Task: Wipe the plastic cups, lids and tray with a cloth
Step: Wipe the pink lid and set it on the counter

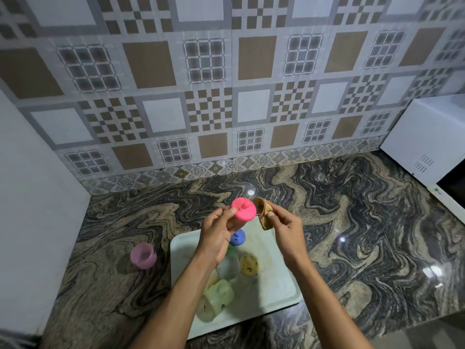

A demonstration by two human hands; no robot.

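My left hand [216,233] holds a bright pink lid [243,209] up above the counter, pinched at its edge. My right hand [284,230] grips a folded tan cloth [263,212] that touches the lid's right side. Below them a pale green tray [276,285] lies on the counter. On it are a blue lid [237,238], a yellow cup [249,265], a clear cup [230,267] and a pale green cup [219,295] lying on its side. A pink cup [143,255] stands upright on the counter left of the tray.
The dark marbled stone counter [352,222] meets a tiled wall at the back. A white microwave [432,147] stands at the right. A white panel [32,197] bounds the left side.
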